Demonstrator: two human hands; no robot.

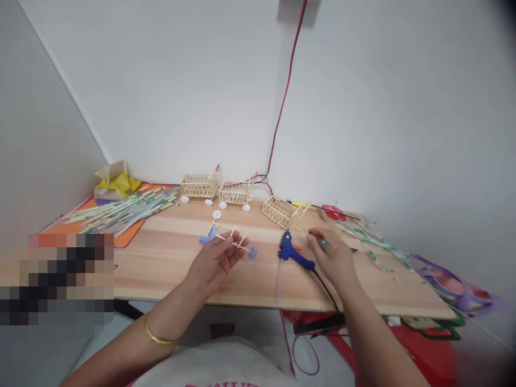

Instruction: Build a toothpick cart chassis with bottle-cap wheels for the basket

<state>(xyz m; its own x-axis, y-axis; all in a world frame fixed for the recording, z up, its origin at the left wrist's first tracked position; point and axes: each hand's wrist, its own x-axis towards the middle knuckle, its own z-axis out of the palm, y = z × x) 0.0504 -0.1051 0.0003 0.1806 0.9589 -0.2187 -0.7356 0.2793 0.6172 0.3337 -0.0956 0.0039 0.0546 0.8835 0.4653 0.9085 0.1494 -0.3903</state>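
- Wooden frame (229,238) with blue wheels sat pinched in the left hand (215,263), fingers half curled, above the worktop (169,258); a hard squeeze might snap it.
- Right hand (334,259) lay palm-down; whether it held anything I cannot tell. The glue gun (293,253) at its 9 o'clock could burn it.
- Carts (199,186) stood at 12 o'clock, sticks (121,212) at 10; the cord (326,293) might snag.

Blue glue gun (293,253), pale wooden stick frame (228,236) with blue wheels, light wood-grain worktop (169,258), orange mat (129,236), red cable (287,91), white wall.
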